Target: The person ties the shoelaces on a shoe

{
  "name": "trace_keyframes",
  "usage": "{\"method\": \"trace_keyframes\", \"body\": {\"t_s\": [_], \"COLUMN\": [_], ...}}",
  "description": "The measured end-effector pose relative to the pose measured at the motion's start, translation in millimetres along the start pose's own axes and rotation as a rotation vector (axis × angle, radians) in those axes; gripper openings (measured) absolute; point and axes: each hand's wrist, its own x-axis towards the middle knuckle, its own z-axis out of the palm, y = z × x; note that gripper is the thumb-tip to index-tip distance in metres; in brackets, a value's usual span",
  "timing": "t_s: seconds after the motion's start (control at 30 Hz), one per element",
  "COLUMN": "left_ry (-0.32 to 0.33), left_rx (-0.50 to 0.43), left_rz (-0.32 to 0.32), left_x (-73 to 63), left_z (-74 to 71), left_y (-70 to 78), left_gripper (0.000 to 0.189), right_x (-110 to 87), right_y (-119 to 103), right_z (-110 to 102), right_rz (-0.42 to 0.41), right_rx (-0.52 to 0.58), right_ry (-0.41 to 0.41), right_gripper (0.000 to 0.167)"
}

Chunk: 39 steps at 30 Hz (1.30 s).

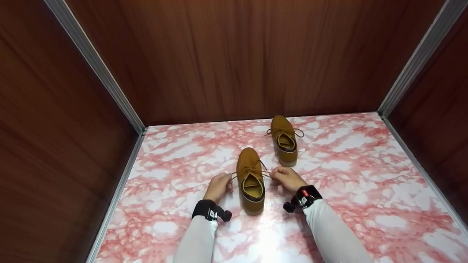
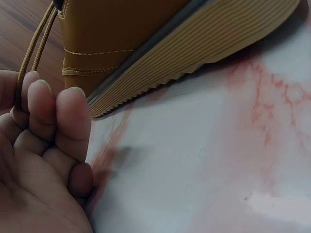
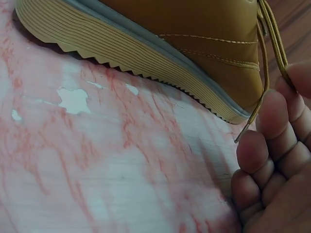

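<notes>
A tan lace-up shoe (image 1: 248, 160) stands upright between my two hands, toe pointing away. My left hand (image 1: 218, 186) pinches a doubled shoelace (image 2: 38, 46) between thumb and forefinger, drawn out to the left of the shoe. On the other side my right hand (image 1: 288, 178) pinches a lace loop (image 3: 275, 41) between thumb and forefinger. One loose lace end with its tip (image 3: 244, 132) hangs by the right fingers. Both laces run taut from the knot (image 1: 251, 170) over the tongue. The other fingers of each hand are loosely bent.
A second tan shoe (image 1: 279, 124), its laces tied in a bow, stands farther back to the right near the wooden back wall (image 1: 234, 62). The surface (image 1: 175, 204) is red-and-white marbled. Wooden side walls with metal edge strips (image 1: 109, 87) enclose it left and right.
</notes>
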Motion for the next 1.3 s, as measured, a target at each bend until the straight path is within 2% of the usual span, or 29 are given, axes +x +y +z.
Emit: {"method": "trace_keyframes", "body": {"t_s": [0.07, 0.27, 0.4, 0.53, 0.67, 0.8, 0.9, 1.0, 1.17, 1.3], "left_ry": [0.006, 0.005, -0.002, -0.002, -0.006, -0.004, 0.005, 0.009, 0.003, 0.003], "left_rx": [0.009, 0.013, 0.013, 0.007, 0.001, 0.002, 0.003, 0.004, 0.009, 0.006], "left_rz": [0.003, 0.011, 0.012, 0.012, 0.008, 0.005, 0.004, 0.000, -0.002, 0.000], "left_x": [-0.8, -1.3, -1.5, -1.2, -1.2, -1.3, -1.3, -1.7, -1.8, 0.0], "left_z": [0.5, 0.9, 0.7, 0.0, -0.2, -0.5, -1.0, -1.3, -0.8, 0.6], "left_y": [0.6, 1.2, 1.2, 2.2, 2.9, 2.5, 1.9, 1.8, 1.0, 0.0], "left_gripper": [0.032, 0.034, 0.035, 0.034, 0.032, 0.031, 0.031, 0.031, 0.032, 0.033], "right_x": [0.3, 1.3, 0.8, 1.6, 1.2, 0.3, 0.9, 2.6, 6.9, 10.5], "right_y": [0, 3, 2, 2, 3, 5, 5, 3, -8, -16], "right_z": [0, 0, -1, 1, 4, 6, 6, 4, 0, -2], "right_rz": [-0.006, -0.031, -0.023, -0.030, -0.032, -0.025, -0.033, -0.040, -0.021, -0.062], "right_rx": [0.006, -0.066, -0.036, 0.015, 0.124, 0.239, 0.243, 0.184, 0.021, -0.161], "right_ry": [0.000, 0.027, 0.040, 0.103, 0.194, 0.236, 0.200, 0.108, -0.046, -0.102], "right_gripper": [0.018, 0.019, 0.021, 0.019, 0.018, 0.022, 0.021, 0.022, 0.017, 0.033]}}
